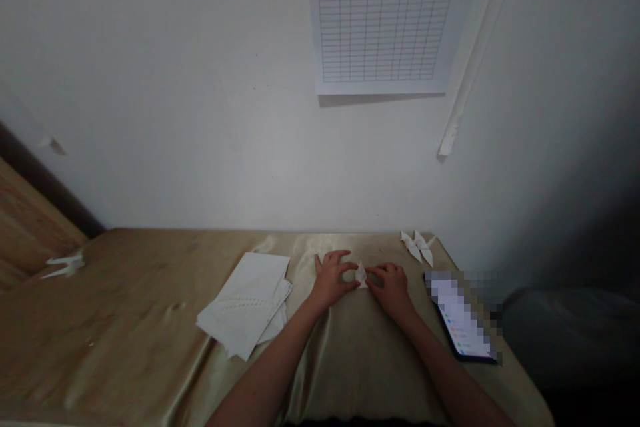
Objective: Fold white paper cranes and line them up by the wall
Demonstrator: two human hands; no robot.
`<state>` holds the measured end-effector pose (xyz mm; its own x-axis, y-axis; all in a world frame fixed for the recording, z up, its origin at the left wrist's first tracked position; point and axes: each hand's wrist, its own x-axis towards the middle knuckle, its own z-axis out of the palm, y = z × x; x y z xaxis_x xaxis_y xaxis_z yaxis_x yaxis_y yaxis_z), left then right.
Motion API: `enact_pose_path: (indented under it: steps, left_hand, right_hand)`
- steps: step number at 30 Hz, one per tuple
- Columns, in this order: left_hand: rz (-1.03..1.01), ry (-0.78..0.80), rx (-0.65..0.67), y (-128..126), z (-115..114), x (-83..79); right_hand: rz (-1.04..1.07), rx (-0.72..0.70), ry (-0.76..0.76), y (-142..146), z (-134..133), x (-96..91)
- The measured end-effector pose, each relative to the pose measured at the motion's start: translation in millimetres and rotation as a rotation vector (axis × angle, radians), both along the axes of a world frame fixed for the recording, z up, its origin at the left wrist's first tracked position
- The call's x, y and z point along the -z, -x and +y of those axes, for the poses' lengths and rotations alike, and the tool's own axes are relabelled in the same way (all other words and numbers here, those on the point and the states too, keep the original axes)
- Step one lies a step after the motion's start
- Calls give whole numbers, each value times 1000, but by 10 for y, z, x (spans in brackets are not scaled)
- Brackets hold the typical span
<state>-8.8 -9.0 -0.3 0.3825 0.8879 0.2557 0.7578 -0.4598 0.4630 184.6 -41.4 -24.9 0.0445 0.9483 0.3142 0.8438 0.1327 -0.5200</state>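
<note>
A small folded paper piece [361, 277] stands at mid-counter, on the satin-covered counter [360, 360], held between the fingertips of the left hand [330, 278] and right hand [391, 290], both half-curled. Light, even pressure at the tips seems best, with creases kept sharp. A stack of paper sheets [245, 303] lies leftward; paper cranes [417, 247] and a phone [460, 317] lie rightward.

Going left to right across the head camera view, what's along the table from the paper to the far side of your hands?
Stack of paper → left hand → small folded paper → right hand → phone
</note>
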Motion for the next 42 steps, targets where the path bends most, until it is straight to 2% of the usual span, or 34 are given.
enact_pose_path:
  steps: [16, 23, 30, 42]
  left_hand:
    - [-70, 14, -18, -47, -41, 25]
    - [-83, 37, -34, -48, -29, 64]
    - [-27, 35, 9, -11, -55, -21]
    - [51, -70, 84, 39, -93, -102]
  right_hand:
    - [16, -33, -30, 1, 19, -6]
    - [56, -70, -53, 0, -2, -71]
    - [52, -201, -97, -23, -42, -134]
    - [-125, -266, -75, -26, -149, -249]
